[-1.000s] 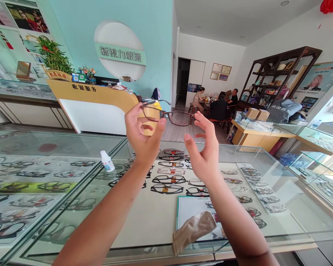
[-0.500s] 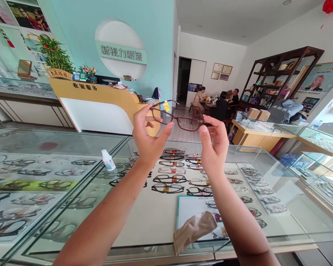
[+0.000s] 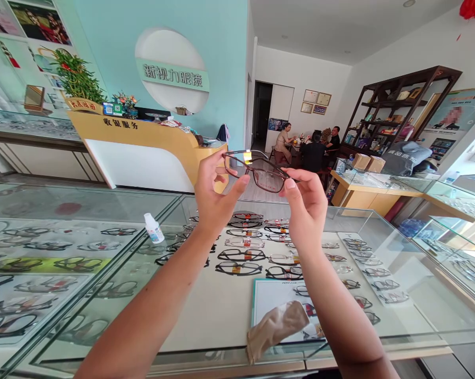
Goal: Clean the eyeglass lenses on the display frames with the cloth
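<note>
A pair of dark reddish-brown glasses (image 3: 268, 179) is held up in the air above the glass counter, with a yellow tag near its left lens. My left hand (image 3: 217, 192) pinches the left end of the frame between thumb and fingers. At the right end, my right hand (image 3: 306, 202) grips the frame beside the hinge. The glasses tilt down towards the right. Below lie a crumpled beige cloth (image 3: 277, 327) on the counter's near part and a small white bottle (image 3: 154, 228) to the left.
The glass display counter (image 3: 209, 310) holds several rows of eyeglasses. Beyond it are a yellow and white reception desk (image 3: 138, 163), a dark wooden shelf (image 3: 395, 105) and several people seated around a table at the back.
The glasses have turned and tilted further, their right end lower. My left hand has shifted slightly right, and the two hands are a little closer together. The cloth and bottle have stayed put.
</note>
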A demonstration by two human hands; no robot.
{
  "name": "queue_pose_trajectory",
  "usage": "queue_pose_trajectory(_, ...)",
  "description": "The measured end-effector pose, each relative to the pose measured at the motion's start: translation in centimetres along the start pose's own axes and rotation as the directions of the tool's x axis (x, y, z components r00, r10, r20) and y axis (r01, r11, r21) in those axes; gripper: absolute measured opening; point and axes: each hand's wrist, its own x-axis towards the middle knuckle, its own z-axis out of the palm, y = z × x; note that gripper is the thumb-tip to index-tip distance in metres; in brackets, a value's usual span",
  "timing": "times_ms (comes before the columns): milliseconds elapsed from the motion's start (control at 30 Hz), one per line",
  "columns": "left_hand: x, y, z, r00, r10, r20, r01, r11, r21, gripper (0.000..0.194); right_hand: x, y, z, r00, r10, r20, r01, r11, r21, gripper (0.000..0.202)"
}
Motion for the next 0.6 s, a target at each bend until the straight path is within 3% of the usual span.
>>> queue_pose_trajectory(367,-0.43,-0.08,0.48,0.995,-0.076,0.059,0.078,0.996,-0.037,0.063,0.22,0.22,-0.05,0.998,-0.009,0.06,0.007,0.999,0.039,0.016)
queue_pose_trajectory(600,0.04,-0.05,0.08,0.998,0.029,0.051,-0.03,0.999,0.014,0.066,0.93,0.88,-0.95,0.992,0.002,0.128,-0.002,1.0,-0.001,0.017)
